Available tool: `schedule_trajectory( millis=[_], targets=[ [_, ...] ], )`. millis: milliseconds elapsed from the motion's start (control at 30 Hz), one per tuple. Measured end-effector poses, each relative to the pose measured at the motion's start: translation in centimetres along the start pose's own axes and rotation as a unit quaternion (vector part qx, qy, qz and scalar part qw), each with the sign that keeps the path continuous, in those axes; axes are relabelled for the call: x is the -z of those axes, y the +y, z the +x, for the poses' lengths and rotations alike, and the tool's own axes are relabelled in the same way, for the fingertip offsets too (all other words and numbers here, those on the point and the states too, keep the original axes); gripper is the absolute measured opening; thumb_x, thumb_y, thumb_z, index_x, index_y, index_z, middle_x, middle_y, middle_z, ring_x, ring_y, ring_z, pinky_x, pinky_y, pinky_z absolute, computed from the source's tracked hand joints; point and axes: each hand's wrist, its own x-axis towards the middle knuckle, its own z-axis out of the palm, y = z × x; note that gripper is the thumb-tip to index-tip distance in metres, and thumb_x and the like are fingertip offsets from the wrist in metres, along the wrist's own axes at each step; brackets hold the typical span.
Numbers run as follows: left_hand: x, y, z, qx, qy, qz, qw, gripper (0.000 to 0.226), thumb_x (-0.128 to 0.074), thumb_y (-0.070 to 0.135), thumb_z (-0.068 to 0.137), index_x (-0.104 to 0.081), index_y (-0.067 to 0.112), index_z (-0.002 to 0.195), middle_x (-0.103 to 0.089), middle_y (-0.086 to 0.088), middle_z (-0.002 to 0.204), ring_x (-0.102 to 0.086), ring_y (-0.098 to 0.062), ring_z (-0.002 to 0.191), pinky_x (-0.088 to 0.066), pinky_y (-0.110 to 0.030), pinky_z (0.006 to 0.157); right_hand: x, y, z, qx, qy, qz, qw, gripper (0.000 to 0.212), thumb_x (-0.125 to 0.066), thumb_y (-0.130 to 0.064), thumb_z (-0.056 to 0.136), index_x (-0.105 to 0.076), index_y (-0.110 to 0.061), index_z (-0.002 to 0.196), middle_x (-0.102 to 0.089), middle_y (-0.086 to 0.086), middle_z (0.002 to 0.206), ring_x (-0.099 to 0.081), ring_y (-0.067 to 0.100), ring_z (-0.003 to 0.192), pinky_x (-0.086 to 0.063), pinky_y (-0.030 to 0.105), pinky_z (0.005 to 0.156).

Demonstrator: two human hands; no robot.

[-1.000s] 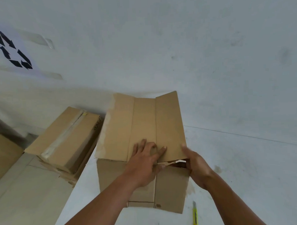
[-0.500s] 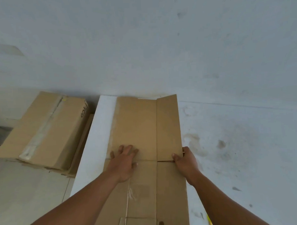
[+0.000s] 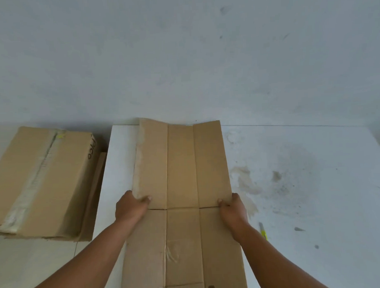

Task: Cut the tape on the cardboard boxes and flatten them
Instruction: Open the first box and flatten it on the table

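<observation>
A flattened brown cardboard box (image 3: pixel 182 187) lies lengthwise on the white table (image 3: pixel 294 183), its far flaps reaching the table's back edge. My left hand (image 3: pixel 131 207) grips the box's left edge at the fold line, thumb on top. At the same fold line my right hand (image 3: pixel 232 209) grips the right edge. A yellow utility knife (image 3: pixel 263 231) lies on the table just right of my right wrist, partly hidden by my forearm.
A taped, closed cardboard box (image 3: pixel 44 181) sits on the floor to the left of the table, on top of flat cardboard. A pale wall rises behind the table. The table surface to the right carries stains.
The box went from standing and half collapsed to lying flat. My left hand slid from the top face to the left edge, and my right hand stayed at the right edge.
</observation>
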Motion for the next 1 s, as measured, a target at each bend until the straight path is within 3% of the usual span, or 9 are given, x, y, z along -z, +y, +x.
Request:
schedule_trajectory(
  millis=[167,300,467,700,867,933,1000],
  targets=[
    [-2.1,2.3,-2.5,-0.034,-0.021,-0.053,0.998,0.038,-0.066,0.036,0.095,-0.046,0.011,0.115,-0.059,-0.012,0.113,-0.053,-0.028,0.09,-0.044,-0.035,0.077,5.0,0.1,-0.2,0.058,0.04,0.026,0.997,0.032,-0.052,-0.031,0.098,-0.049,-0.029,0.129,-0.064,-0.008,0.105,-0.06,0.019,0.098,-0.053,0.04,0.087],
    [-6.0,5.9,-5.6,-0.078,-0.05,-0.077,0.993,0.037,-0.063,0.035,0.097,-0.048,0.009,0.118,-0.057,-0.009,0.11,-0.054,-0.027,0.094,-0.044,-0.034,0.079,12.3,2.2,1.4,0.056,0.073,0.047,0.995,0.041,-0.059,-0.031,0.095,-0.052,-0.028,0.135,-0.063,-0.01,0.103,-0.059,0.016,0.095,-0.048,0.031,0.083],
    [-14.1,12.4,-9.9,-0.108,-0.105,-0.108,0.983,0.022,-0.053,0.024,0.102,-0.051,0.007,0.116,-0.06,-0.01,0.111,-0.056,-0.022,0.092,-0.041,-0.032,0.072,21.8,7.2,5.6,0.031,0.112,0.049,0.992,0.049,-0.061,-0.034,0.093,-0.051,-0.027,0.14,-0.066,-0.003,0.119,-0.06,0.02,0.103,-0.051,0.035,0.09],
    [-25.3,18.8,-13.3,-0.073,-0.144,-0.089,0.983,0.034,-0.056,0.022,0.1,-0.052,0.01,0.131,-0.06,-0.007,0.128,-0.058,-0.026,0.115,-0.049,-0.04,0.1,31.5,13.2,14.0,0.019,0.1,0.046,0.994,0.048,-0.06,-0.033,0.094,-0.05,-0.026,0.141,-0.064,-0.004,0.115,-0.058,0.02,0.103,-0.05,0.037,0.091],
    [-30.7,21.1,-14.3,-0.081,-0.129,-0.061,0.986,0.028,-0.065,0.014,0.095,-0.053,0.017,0.121,-0.064,-0.002,0.119,-0.06,-0.013,0.097,-0.048,-0.023,0.076,34.8,16.6,19.1,0.015,0.072,0.028,0.997,0.047,-0.06,-0.033,0.094,-0.05,-0.026,0.139,-0.065,-0.005,0.113,-0.06,0.021,0.102,-0.051,0.039,0.09],
    [-32.1,21.1,-14.5,-0.087,-0.11,-0.029,0.99,0.041,-0.066,0.018,0.095,-0.052,0.014,0.133,-0.061,-0.005,0.133,-0.061,-0.019,0.112,-0.052,-0.03,0.092,35.0,17.6,20.5,0.008,0.059,0.025,0.998,0.049,-0.06,-0.034,0.095,-0.048,-0.026,0.142,-0.065,-0.002,0.121,-0.059,0.024,0.109,-0.051,0.043,0.094],
    [-32.7,21.0,-14.5,-0.087,-0.087,-0.003,0.992,0.058,-0.066,0.021,0.096,-0.043,0.014,0.149,-0.054,-0.008,0.142,-0.054,-0.027,0.129,-0.046,-0.036,0.106,34.6,18.3,21.4,0.002,0.06,0.021,0.998,0.052,-0.059,-0.034,0.095,-0.044,-0.025,0.144,-0.063,0.002,0.127,-0.058,0.028,0.115,-0.05,0.044,0.096]
  ],
)
